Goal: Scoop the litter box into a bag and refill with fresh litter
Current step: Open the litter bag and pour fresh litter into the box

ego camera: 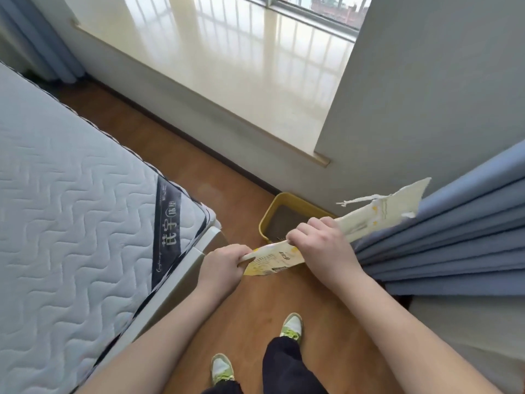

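Standing on a wooden floor [159, 143] between a bare quilted mattress [71, 194] and a blue curtain [454, 245], a person holds a cream and yellow printed litter bag [284, 258] with both hands above their feet. Curled fingers of the left hand [224, 268] clamp the bag's near, lower end, and the right hand [321, 245] grips it further along, knuckles up, the two hands just apart with a short stretch of bag between them. Beyond the right hand the bag runs up and to the right, its torn upper end [397, 206] lying against the curtain folds with a loose white strip [358, 201] trailing off it. A yellow litter box [272, 209] sits on the floor beyond the hands, close to the wall under the window ledge [227, 66], with grey litter [284, 220] inside; its right part is hidden behind the bag and hand. Two white and green sneakers [292, 327] and dark trouser legs show below.
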